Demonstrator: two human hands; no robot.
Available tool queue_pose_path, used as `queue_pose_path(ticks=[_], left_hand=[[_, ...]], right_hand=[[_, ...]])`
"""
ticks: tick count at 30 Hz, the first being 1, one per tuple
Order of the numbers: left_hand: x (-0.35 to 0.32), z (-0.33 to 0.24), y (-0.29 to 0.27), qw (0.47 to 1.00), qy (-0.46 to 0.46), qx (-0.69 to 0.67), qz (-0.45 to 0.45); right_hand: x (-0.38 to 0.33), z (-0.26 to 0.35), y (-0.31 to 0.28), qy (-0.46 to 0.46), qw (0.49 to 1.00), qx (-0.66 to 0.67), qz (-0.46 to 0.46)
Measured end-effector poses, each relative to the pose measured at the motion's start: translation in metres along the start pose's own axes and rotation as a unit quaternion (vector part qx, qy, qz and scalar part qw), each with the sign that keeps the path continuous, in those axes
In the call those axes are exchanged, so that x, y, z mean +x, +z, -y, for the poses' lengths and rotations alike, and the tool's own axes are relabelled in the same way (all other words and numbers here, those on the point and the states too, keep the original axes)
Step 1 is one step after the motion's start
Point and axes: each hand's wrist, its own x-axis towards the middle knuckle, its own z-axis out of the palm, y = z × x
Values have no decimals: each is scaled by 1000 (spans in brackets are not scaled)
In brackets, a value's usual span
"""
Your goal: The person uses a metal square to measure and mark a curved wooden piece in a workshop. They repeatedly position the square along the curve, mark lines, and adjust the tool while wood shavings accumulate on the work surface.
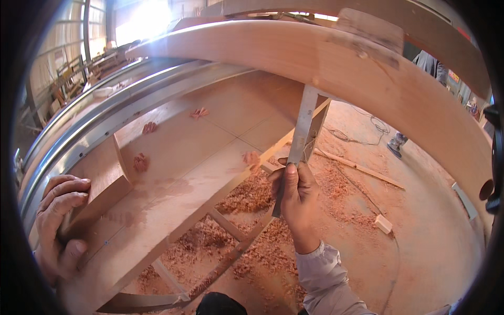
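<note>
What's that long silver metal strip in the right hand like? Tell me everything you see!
This long, flat, silver-grey metal strip looks like a ruler, straight-edged with small dark markings. It's held steeply, top leaning slightly right. The right hand grips it, thumb on the near face, and a darker lower end pokes out below. Its top appears at the curved reddish wooden beam's edge; whether they touch is unclear.
</note>
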Motion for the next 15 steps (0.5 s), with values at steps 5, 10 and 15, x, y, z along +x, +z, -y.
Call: queue_pose_path(ticks=[5, 10, 15], left_hand=[[1, -4, 5, 1000, -18, -6, 5], [8, -11, -1, 1000, -24, -8, 12], [5, -20, -4, 999, -37, 12, 22]], right_hand=[[1, -20, -6, -41, 999, -23, -10], [6, -26, -14, -45, 999, -2, -14], [18, -33, -24, -28, 1000, 6, -5]])
